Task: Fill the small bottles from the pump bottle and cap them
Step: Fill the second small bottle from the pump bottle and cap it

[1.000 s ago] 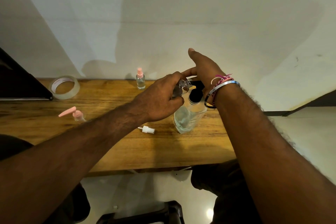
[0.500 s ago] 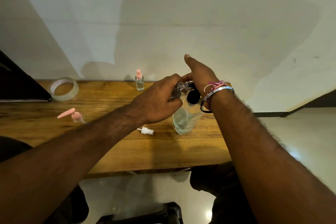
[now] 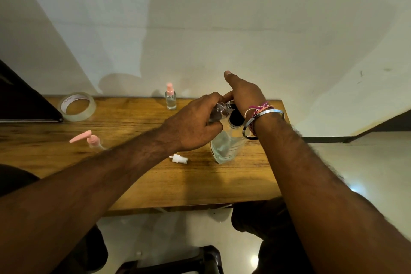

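The large clear pump bottle [image 3: 223,151] stands on the wooden table [image 3: 142,176], pump off, its dark open mouth showing. My left hand [image 3: 193,124] grips a small clear bottle [image 3: 219,111], tilted with its neck just beside that mouth. My right hand [image 3: 245,93] is above the mouth with the thumb raised, and its fingertips pinch the small bottle's neck end. The pink pump head [image 3: 89,139] lies at the left of the table. A white spray cap [image 3: 179,159] lies beside the large bottle. Another small bottle [image 3: 170,98] with a pink cap stands upright at the back.
A roll of clear tape [image 3: 76,107] lies at the table's back left, beside a dark flat object [image 3: 20,100]. The wall rises directly behind the table. The table's right edge is close to the large bottle. A dark stool [image 3: 200,260] sits on the floor below.
My right hand has come down a little toward the large bottle's mouth. My left hand keeps hold of the small bottle in nearly the same place.
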